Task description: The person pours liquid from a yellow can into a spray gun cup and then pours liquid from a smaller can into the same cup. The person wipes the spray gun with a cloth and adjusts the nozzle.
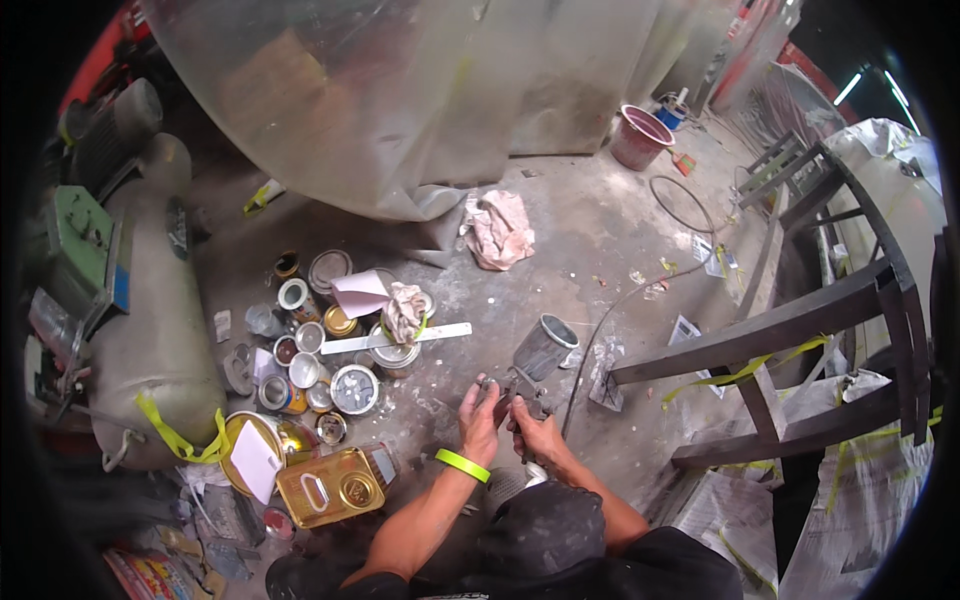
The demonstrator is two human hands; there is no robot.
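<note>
Holds dark, narrow, metal-looking tool (508,400) in right hand (538,432), with left hand (479,418) curled close, likely for steadying; cannot tell if gripping. Hangs near grey cylindrical pail (543,352), perhaps for easy reach.

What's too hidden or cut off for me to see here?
In the head view:
Dark thing between left hand and right hand: fingers cover its shape.
Brownish patch behind plastic sheet: blurred by cloudy plastic.
Colourful thing, lower left: the picture's edge cuts it off.
</note>
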